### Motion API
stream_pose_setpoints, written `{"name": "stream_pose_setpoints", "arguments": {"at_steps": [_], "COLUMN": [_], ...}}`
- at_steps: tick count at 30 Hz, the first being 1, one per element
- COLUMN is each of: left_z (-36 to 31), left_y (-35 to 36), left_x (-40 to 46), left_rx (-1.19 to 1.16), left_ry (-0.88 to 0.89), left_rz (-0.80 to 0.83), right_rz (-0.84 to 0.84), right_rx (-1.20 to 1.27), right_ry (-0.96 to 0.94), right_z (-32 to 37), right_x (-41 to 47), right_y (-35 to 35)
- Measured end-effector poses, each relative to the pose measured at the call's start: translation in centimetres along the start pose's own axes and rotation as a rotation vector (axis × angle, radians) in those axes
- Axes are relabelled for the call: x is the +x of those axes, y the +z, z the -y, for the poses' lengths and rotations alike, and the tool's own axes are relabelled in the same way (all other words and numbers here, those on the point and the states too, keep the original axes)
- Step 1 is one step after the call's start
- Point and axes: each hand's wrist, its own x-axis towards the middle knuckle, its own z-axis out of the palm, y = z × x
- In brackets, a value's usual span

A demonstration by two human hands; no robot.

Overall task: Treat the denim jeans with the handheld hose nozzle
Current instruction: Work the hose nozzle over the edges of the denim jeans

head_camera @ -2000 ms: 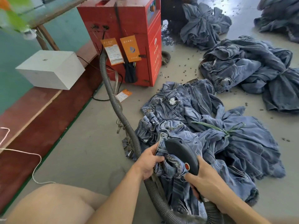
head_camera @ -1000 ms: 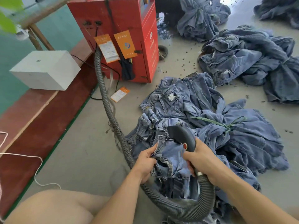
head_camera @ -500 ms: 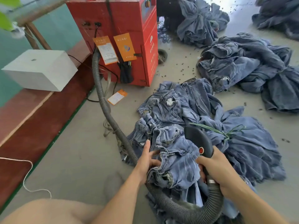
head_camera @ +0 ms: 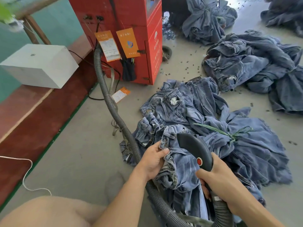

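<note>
The right hand [head_camera: 224, 185] is wrapped around the lower grip of the black hose nozzle [head_camera: 195, 149], its fingers closed on the handle just below the red button [head_camera: 199, 161], and the nozzle's rounded head points up and away from them onto the denim. The left hand [head_camera: 153, 159] pinches a frayed waistband edge of the denim jeans [head_camera: 178, 171], fingers closed on the fabric with the thumb lying on top; the two hands are near each other with a bunched fold of denim between them. The jeans lie on the grey floor [head_camera: 78, 153] directly under and beyond both sets of fingers, part of a heap tied with a green string [head_camera: 227, 134] to the far right of the nozzle. The ribbed grey hose [head_camera: 114, 110] leaves the nozzle's base below the right fingers, loops under the left wrist and runs up past the left fingers to the red machine [head_camera: 131, 30] far ahead. To the left of the left fingers the floor is bare up to a dark red ledge [head_camera: 37, 122] (a white box [head_camera: 39, 64] sits on it). Ahead and to the right of the right fingers, more denim bundles [head_camera: 255, 63] crowd the floor, with narrow bare strips between them dotted with small dark scraps.
</note>
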Motion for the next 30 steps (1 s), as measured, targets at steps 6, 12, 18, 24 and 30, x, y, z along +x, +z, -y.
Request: {"name": "stream_pose_setpoints", "arguments": {"at_steps": [6,12,18,24,30], "left_z": [0.2,0.2,-0.3,-0.2,0.2], "left_y": [0.7,0.3,0.9,0.9,1.7], "left_x": [-0.3,-0.5,0.1,-0.2,0.6], "left_rx": [-0.047,-0.086,-0.084,-0.036,0.044], "left_ry": [0.063,0.060,0.072,0.088,0.140], "left_rz": [0.041,0.072,0.003,0.008,0.044], "right_rz": [0.014,-0.148,-0.054,-0.136,-0.076], "right_rx": [-0.186,-0.383,-0.396,-0.461,-0.299], "right_ry": [-0.015,-0.088,-0.101,-0.140,-0.095], "right_z": [0.6,1.5,0.7,2.1,1.1], "right_x": [-0.8,1.5,-0.4,1.3,-0.6], "right_y": [0.8,0.6,0.4,0.5,0.6]}}
